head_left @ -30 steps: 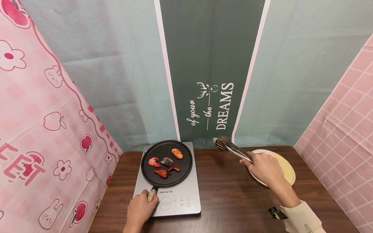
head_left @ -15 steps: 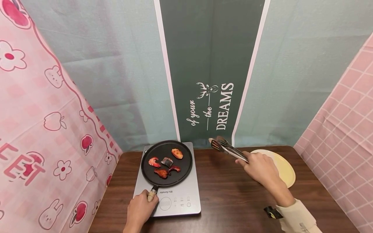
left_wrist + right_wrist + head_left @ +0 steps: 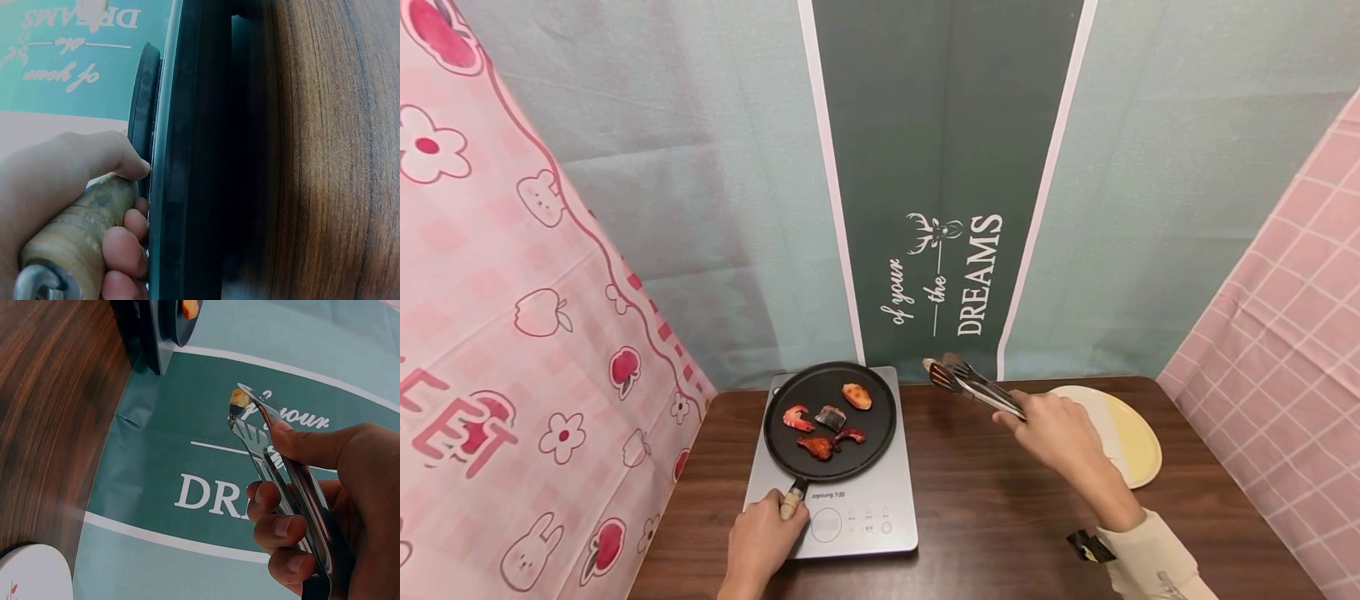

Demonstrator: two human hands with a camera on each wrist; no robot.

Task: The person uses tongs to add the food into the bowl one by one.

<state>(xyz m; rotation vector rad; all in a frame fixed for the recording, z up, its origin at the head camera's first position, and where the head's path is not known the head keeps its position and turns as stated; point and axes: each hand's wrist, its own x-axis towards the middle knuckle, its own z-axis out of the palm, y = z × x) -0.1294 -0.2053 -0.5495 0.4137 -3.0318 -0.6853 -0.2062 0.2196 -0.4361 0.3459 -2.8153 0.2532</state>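
My left hand [image 3: 766, 529] grips the wooden handle [image 3: 792, 500] of a round black frying pan [image 3: 805, 385]; the left wrist view shows the handle's metal end ring [image 3: 45, 281]. In the pan lie a shrimp [image 3: 797, 418], a dark-skinned fish piece [image 3: 831, 417], a browned chicken piece [image 3: 816, 447], a red octopus tentacle [image 3: 850, 437] and an orange-yellow oval piece [image 3: 856, 397]. My right hand [image 3: 1056, 433] holds metal tongs [image 3: 973, 387] raised between pan and plate. A small yellow-brown, dark-edged food piece [image 3: 238, 398] is pinched between the tongs' tips.
The pan sits on a silver induction cooker [image 3: 895, 508] on the brown wooden table [image 3: 970, 508]. A cream and yellow plate [image 3: 1138, 442] stands at right, partly behind the right hand. Patterned cloths [image 3: 737, 208] hang behind and at both sides.
My right hand has moved left towards the pan with the tongs, uncovering more of the plate. The left hand and the pan stay in place.
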